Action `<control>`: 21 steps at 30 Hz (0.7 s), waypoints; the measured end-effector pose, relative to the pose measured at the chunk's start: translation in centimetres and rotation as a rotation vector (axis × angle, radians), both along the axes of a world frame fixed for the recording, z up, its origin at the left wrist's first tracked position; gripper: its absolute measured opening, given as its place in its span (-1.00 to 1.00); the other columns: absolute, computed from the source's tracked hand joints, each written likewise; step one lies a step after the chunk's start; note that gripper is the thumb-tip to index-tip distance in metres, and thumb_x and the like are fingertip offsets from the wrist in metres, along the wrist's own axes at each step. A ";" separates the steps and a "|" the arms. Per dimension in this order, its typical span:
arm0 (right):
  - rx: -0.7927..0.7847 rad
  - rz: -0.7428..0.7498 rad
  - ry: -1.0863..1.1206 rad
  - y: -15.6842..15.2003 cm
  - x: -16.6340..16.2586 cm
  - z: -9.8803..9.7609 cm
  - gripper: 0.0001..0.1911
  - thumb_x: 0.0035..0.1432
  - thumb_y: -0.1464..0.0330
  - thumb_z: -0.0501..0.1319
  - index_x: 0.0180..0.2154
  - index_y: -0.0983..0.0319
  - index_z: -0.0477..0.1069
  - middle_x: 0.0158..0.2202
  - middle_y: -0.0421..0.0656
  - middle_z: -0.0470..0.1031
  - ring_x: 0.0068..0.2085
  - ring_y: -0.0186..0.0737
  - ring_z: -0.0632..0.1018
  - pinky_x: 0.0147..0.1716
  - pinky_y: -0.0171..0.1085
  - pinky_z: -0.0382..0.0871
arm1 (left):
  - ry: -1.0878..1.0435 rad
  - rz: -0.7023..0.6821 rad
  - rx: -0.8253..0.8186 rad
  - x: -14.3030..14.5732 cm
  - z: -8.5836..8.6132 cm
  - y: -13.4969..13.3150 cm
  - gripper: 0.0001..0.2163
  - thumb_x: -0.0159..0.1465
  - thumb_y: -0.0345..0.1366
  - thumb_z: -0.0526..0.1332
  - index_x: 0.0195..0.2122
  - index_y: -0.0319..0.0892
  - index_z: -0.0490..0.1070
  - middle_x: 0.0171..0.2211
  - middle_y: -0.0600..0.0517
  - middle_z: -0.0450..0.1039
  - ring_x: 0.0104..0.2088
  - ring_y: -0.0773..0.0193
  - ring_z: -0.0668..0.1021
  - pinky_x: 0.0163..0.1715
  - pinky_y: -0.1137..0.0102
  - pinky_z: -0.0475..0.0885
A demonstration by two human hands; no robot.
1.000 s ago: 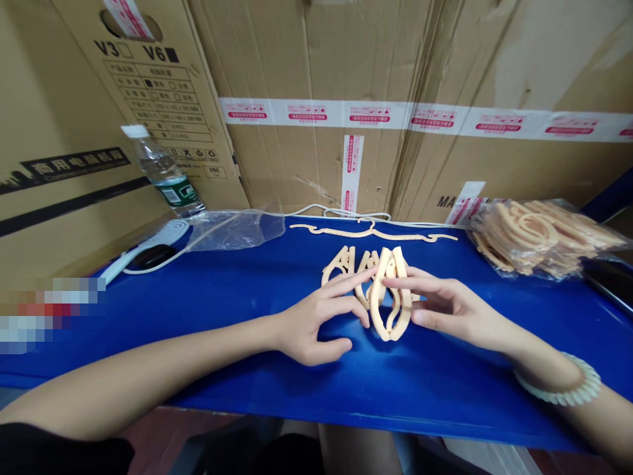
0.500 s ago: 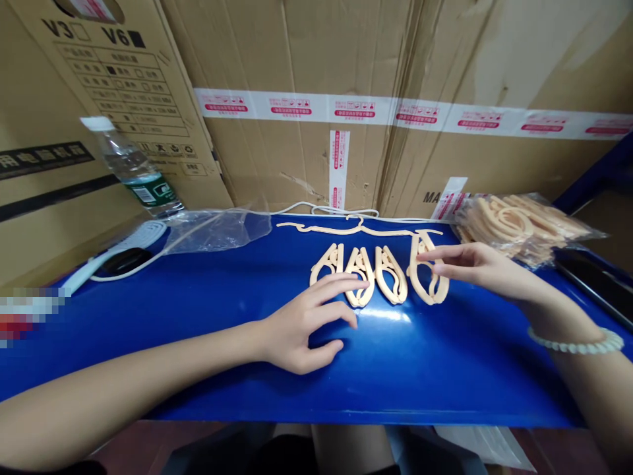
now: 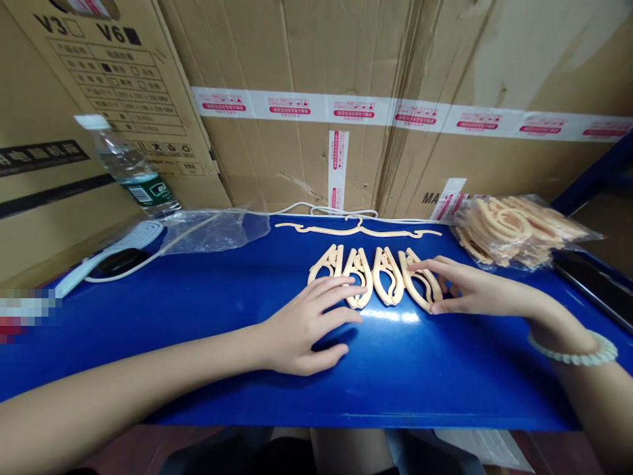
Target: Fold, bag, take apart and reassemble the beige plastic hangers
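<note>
1. Folded hangers [image 3: 378,284], four beige plastic pieces, lie side by side in a tight row on the blue table [image 3: 208,356], right of its middle and closer to the far edge than to the near one.
2. Nearest the near edge, the left hand [image 3: 301,326] lies palm down with its fingers spread and loose, gripping nothing. Its fingertips rest on the two leftmost pieces, seemingly to stop the row sliding.
3. The right hand [image 3: 469,297], a bracelet [image 3: 573,349] on its wrist, pinches the rightmost hanger [image 3: 420,287] between forefinger and thumb, apparently squaring it against its neighbour.
4. Behind the row, an unfolded hanger [image 3: 359,231] lies flat along the far edge.
5. A clear bag of hangers [image 3: 519,227] sits at the far right corner. Toward the far left corner are an empty plastic bag [image 3: 217,227] and a tilted water bottle [image 3: 131,168], with cardboard boxes [image 3: 306,53] walling the back.
</note>
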State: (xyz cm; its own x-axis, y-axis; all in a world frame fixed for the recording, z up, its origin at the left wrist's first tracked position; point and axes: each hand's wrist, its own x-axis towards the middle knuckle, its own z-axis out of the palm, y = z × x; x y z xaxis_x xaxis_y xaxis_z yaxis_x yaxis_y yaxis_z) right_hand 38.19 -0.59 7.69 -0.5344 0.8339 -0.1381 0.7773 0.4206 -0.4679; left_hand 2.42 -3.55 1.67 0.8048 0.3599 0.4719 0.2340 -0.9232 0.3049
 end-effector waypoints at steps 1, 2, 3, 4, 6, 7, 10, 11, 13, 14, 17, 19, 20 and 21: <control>-0.001 -0.001 -0.013 0.0 0.0 -0.1 -0.19 0.09 -0.05 0.36 0.31 0.01 0.28 -0.05 -0.05 0.46 -0.25 -0.07 0.53 -0.23 -0.07 0.55 | 0.036 0.032 0.005 0.0 0.0 0.0 -0.58 0.29 -0.24 0.24 0.17 -0.16 0.35 0.35 -0.23 0.19 0.37 -0.18 0.19 0.36 -0.10 0.10; -0.001 0.000 -0.026 0.0 0.0 -0.1 -0.18 0.08 -0.06 0.36 0.32 0.02 0.27 -0.06 -0.05 0.45 -0.27 -0.07 0.52 -0.23 -0.07 0.54 | 0.072 0.068 0.007 0.1 0.0 0.0 -0.52 0.29 -0.19 0.26 0.22 -0.16 0.32 0.37 -0.23 0.16 0.38 -0.20 0.17 0.37 -0.13 0.06; 0.000 0.001 -0.038 0.0 0.1 -0.2 -0.16 0.07 -0.06 0.36 0.32 0.04 0.26 -0.06 -0.05 0.44 -0.27 -0.07 0.52 -0.22 -0.06 0.54 | 0.104 0.104 0.006 0.1 -0.1 0.0 -0.47 0.29 -0.14 0.27 0.27 -0.15 0.29 0.39 -0.22 0.12 0.39 -0.23 0.14 0.37 -0.16 0.00; 0.002 0.003 -0.050 0.0 0.1 -0.2 -0.14 0.06 -0.07 0.37 0.32 0.05 0.25 -0.06 -0.04 0.43 -0.26 -0.06 0.52 -0.21 -0.05 0.53 | 0.131 0.137 0.001 0.1 -0.2 -0.1 -0.42 0.29 -0.09 0.27 0.30 -0.13 0.25 0.41 -0.21 0.08 0.40 -0.25 0.11 0.37 -0.20 -0.06; 0.005 0.002 -0.067 -0.1 0.0 -0.2 -0.12 0.04 -0.07 0.38 0.33 0.05 0.24 -0.05 -0.04 0.41 -0.25 -0.04 0.52 -0.20 -0.05 0.52 | 0.176 0.187 -0.016 0.1 -0.4 0.0 -0.35 0.30 -0.02 0.27 0.36 -0.09 0.19 0.45 -0.19 -0.01 0.42 -0.30 0.06 0.36 -0.26 -0.16; 0.005 0.000 -0.073 -0.1 -0.1 -0.2 -0.11 0.04 -0.07 0.38 0.33 0.05 0.24 -0.06 -0.05 0.41 -0.26 -0.04 0.52 -0.20 -0.05 0.52 | 0.194 0.203 -0.028 0.1 -0.4 0.0 -0.33 0.30 0.02 0.26 0.38 -0.08 0.15 0.46 -0.18 -0.05 0.42 -0.33 0.03 0.35 -0.30 -0.20; 0.009 -0.009 -0.086 -0.3 -0.5 -0.2 -0.12 0.05 -0.07 0.37 0.34 0.03 0.22 -0.06 -0.06 0.41 -0.27 -0.05 0.52 -0.20 -0.06 0.51 | 0.248 0.240 -0.080 0.1 -0.6 0.1 -0.28 0.31 0.09 0.24 0.41 -0.04 0.09 0.48 -0.18 -0.14 0.43 -0.37 -0.04 0.31 -0.37 -0.22; 0.013 -0.009 -0.090 -0.3 -0.6 -0.3 -0.11 0.05 -0.07 0.37 0.34 0.04 0.22 -0.06 -0.05 0.41 -0.27 -0.05 0.52 -0.20 -0.06 0.51 | 0.263 0.248 -0.097 0.1 -0.6 0.1 -0.27 0.31 0.11 0.22 0.42 -0.04 0.08 0.48 -0.19 -0.15 0.43 -0.38 -0.05 0.31 -0.38 -0.22; 0.020 -0.010 -0.099 -0.3 -0.7 -0.4 -0.09 0.06 -0.08 0.36 0.35 0.05 0.20 -0.05 -0.04 0.40 -0.26 -0.05 0.52 -0.18 -0.06 0.51 | 0.299 0.262 -0.125 0.1 -0.5 0.1 -0.27 0.33 0.14 0.19 0.43 -0.04 0.06 0.48 -0.20 -0.18 0.44 -0.39 -0.07 0.30 -0.40 -0.21; 0.021 -0.010 -0.104 -0.3 -0.8 -0.4 -0.09 0.07 -0.09 0.35 0.36 0.06 0.18 -0.04 -0.04 0.39 -0.25 -0.05 0.52 -0.17 -0.06 0.51 | 0.318 0.268 -0.134 0.1 -0.4 0.1 -0.27 0.33 0.15 0.17 0.43 -0.04 0.05 0.48 -0.20 -0.19 0.44 -0.40 -0.08 0.29 -0.41 -0.20; 0.042 -0.009 -0.109 -0.1 -0.9 -0.6 -0.09 0.08 -0.12 0.33 0.37 0.06 0.18 -0.02 -0.03 0.38 -0.20 -0.02 0.52 -0.13 -0.04 0.50 | 0.356 0.289 -0.145 0.0 -0.2 0.1 -0.26 0.35 0.18 0.14 0.44 -0.04 0.02 0.49 -0.19 -0.22 0.44 -0.39 -0.10 0.29 -0.41 -0.18; 0.074 -0.010 -0.097 0.0 -1.1 -0.9 -0.08 0.07 -0.15 0.32 0.36 0.06 0.20 0.00 -0.03 0.37 -0.15 0.02 0.53 -0.08 -0.02 0.48 | 0.362 0.312 -0.145 0.0 -0.2 0.1 -0.25 0.35 0.19 0.12 0.45 -0.04 0.00 0.49 -0.17 -0.24 0.45 -0.36 -0.11 0.31 -0.38 -0.18; 0.090 -0.010 -0.092 0.1 -1.2 -1.0 -0.08 0.07 -0.16 0.31 0.36 0.06 0.20 0.01 -0.03 0.37 -0.12 0.04 0.53 -0.05 -0.01 0.47 | 0.366 0.326 -0.143 0.0 -0.2 0.1 -0.25 0.35 0.20 0.12 0.46 -0.03 -0.01 0.49 -0.16 -0.25 0.45 -0.34 -0.11 0.32 -0.36 -0.18; 0.107 -0.010 -0.087 0.2 -1.3 -1.1 -0.08 0.07 -0.17 0.30 0.36 0.07 0.21 0.03 -0.02 0.36 -0.09 0.07 0.53 -0.02 0.00 0.46 | 0.373 0.340 -0.141 -0.1 -0.2 0.1 -0.25 0.35 0.21 0.10 0.46 -0.03 -0.02 0.49 -0.15 -0.27 0.45 -0.33 -0.11 0.33 -0.34 -0.18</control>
